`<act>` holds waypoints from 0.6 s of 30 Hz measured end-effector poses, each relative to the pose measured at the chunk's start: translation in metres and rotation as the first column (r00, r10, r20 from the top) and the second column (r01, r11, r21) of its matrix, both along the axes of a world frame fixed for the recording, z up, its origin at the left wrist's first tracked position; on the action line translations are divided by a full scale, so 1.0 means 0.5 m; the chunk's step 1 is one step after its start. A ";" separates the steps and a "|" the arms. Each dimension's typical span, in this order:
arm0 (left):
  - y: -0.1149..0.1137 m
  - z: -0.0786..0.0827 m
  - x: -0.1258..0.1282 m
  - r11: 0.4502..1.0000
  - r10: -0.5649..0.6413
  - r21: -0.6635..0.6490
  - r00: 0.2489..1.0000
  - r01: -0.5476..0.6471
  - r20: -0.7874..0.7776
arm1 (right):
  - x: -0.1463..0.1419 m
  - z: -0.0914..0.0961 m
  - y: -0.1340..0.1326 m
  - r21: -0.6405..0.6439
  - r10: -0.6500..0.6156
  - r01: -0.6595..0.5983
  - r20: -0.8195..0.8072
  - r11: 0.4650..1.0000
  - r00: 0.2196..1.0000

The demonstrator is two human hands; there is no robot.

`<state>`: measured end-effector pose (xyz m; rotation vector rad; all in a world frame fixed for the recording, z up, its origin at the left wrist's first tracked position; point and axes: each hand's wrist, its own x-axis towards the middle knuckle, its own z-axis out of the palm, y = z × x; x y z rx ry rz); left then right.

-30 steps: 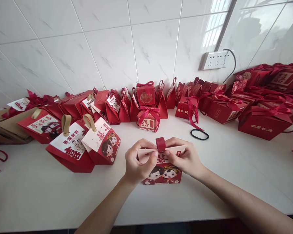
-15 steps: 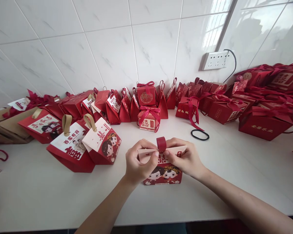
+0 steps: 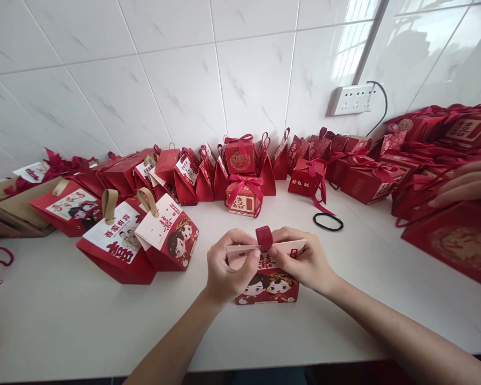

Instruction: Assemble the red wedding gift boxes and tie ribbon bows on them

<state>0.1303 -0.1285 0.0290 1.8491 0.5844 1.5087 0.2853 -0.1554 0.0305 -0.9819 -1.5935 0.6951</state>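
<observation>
On the white surface [image 3: 64, 321], well apart to the left of the cartoon-couple gift box [image 3: 266, 289], two similar boxes with tan handles [image 3: 116, 243] lie tipped over. The left hand [image 3: 226, 267] is at the left part of the gift box's cream top flap [image 3: 236, 251]. Its fingers [image 3: 251, 255] pinch the flap just beside the red ribbon loop [image 3: 263, 238], which stands upright in the middle of the top. The right hand [image 3: 307, 259] pinches the flap on the other side of the loop. Behind the gift box stands a ribbon-tied red box [image 3: 243, 198]. To the right and behind lies a black hair band [image 3: 327, 221]. Far to the right, another person's hand [image 3: 465, 184], its fingers side by side, is at the upper edge of a large blurred red box [image 3: 457, 246].
</observation>
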 end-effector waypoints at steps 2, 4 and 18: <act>-0.001 -0.003 -0.001 1.000 0.006 0.011 1.000 -0.006 -0.009 | 0.005 -0.002 0.000 -0.041 0.045 -0.046 -0.023 0.998 0.999; 0.002 -0.008 -0.003 0.999 0.043 0.002 0.999 -0.043 -0.020 | 0.013 -0.004 0.001 -0.087 0.113 -0.117 -0.046 0.989 0.993; 0.032 -0.055 0.002 0.875 0.375 0.409 0.897 -0.259 -0.234 | 0.014 -0.050 0.018 0.226 0.003 -0.149 0.541 0.963 0.841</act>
